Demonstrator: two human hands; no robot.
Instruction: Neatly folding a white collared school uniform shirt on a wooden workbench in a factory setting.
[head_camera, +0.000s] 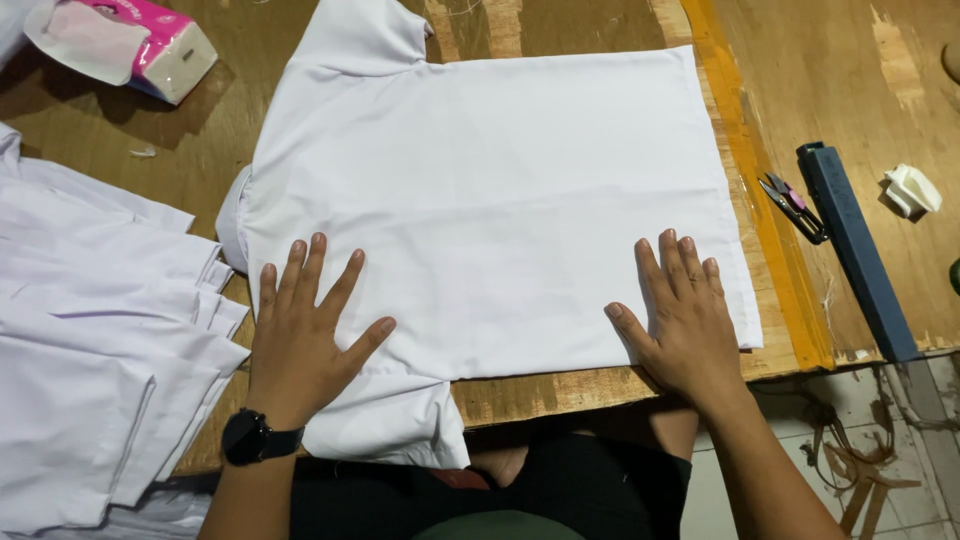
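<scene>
A white short-sleeved shirt (490, 190) lies spread flat, back up, on a wooden table (600, 385). My left hand (305, 320) presses flat on its near left part, fingers spread, a black watch on the wrist. Flat on the shirt's near right corner rests my right hand (680, 315), fingers close together. One sleeve hangs over the table's front edge by my left wrist; the other sleeve lies at the far side. Neither hand grips anything.
A stack of folded white garments (90, 350) lies at the left. A pink tissue pack (140, 45) sits far left. Right of a yellow tape strip (750, 170) lie small thread snips (795, 205), a long blue bar (855, 250) and a white object (912, 190).
</scene>
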